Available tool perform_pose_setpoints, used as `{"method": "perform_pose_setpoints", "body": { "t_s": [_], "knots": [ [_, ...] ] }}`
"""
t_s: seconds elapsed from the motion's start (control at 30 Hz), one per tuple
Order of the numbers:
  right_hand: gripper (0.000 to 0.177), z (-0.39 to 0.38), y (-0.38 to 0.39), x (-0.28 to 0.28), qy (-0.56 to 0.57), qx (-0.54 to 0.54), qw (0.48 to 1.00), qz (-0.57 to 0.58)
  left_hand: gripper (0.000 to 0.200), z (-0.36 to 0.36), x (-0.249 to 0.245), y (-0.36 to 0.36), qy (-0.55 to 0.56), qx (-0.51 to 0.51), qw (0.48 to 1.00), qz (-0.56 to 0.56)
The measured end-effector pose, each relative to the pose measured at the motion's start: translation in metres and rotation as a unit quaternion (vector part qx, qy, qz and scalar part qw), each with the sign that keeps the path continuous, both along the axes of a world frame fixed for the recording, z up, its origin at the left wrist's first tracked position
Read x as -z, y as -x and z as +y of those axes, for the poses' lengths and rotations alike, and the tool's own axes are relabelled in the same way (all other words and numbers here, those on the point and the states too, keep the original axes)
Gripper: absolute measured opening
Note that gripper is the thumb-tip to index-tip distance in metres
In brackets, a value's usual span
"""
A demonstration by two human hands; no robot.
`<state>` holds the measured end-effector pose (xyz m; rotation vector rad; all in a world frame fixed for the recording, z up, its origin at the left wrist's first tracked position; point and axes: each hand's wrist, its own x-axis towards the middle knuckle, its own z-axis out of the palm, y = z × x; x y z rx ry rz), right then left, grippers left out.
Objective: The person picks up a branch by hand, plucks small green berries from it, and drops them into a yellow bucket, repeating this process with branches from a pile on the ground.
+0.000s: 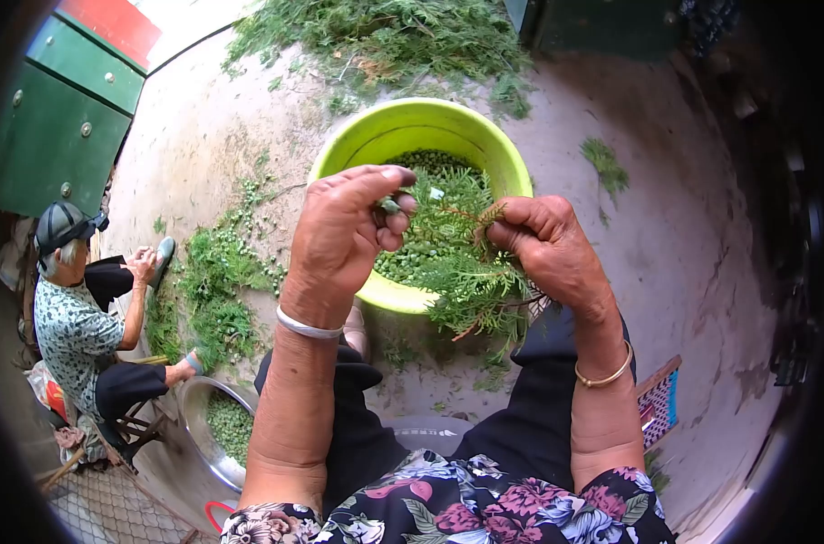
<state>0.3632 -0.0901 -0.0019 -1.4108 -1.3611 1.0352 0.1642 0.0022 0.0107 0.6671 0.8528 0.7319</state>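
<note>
My right hand (552, 247) pinches the stem of a leafy evergreen sprig (471, 283), whose flat green fronds hang over the near side of a yellow-green tub (416, 116). To its left, my left hand (339, 227) is curled, with small green cones (391, 206) held in its fingers, close to the sprig's tips. Many similar round green cones (435, 161) lie inside the tub, partly hidden by the fronds and my hands.
A large heap of cut evergreen branches (385, 41) lies beyond the tub. At left, a seated person (81, 326) has both hands together, near scattered greenery (217, 281). A metal basin (190, 412) of cones stands by my left leg; a blue-and-red woven seat (659, 408) is at right.
</note>
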Motion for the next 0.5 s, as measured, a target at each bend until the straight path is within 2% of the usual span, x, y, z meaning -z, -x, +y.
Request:
{"method": "perform_pose_setpoints", "body": {
  "t_s": [0.03,0.07,0.1,0.2,0.33,0.43,0.5],
  "knots": [
    [0.013,-0.0005,-0.0006,-0.0017,0.003,-0.011,1.0,0.011,0.02,-0.0032,-0.0008,-0.0007,-0.079,0.041,0.995,0.049],
    [0.013,-0.0009,-0.0007,-0.0029,0.005,-0.021,1.0,0.022,0.021,-0.0082,-0.0028,-0.0042,-0.071,0.029,0.997,0.002],
    [0.013,-0.0008,-0.0008,-0.0035,0.006,-0.021,1.0,0.022,0.021,-0.0094,-0.0038,-0.0031,-0.07,0.028,0.997,0.001],
    [0.013,0.0002,-0.0019,-0.0052,0.007,-0.025,1.0,-0.01,0.018,-0.0098,-0.0035,-0.0016,-0.055,0.146,0.987,-0.033],
    [0.014,0.0013,-0.0003,-0.0045,-0.007,-0.037,0.998,-0.043,0.012,-0.011,-0.0031,-0.004,-0.074,0.158,0.985,0.011],
    [0.014,0.0019,-0.0014,-0.0028,-0.013,-0.022,0.998,-0.056,0.008,-0.0116,0.0,-0.0072,-0.077,0.104,0.991,0.013],
    [0.013,0.0015,0.0,-0.003,-0.015,-0.013,0.998,-0.065,0.008,-0.0117,0.0053,-0.0082,-0.114,0.01,0.993,0.029]
  ]
}}
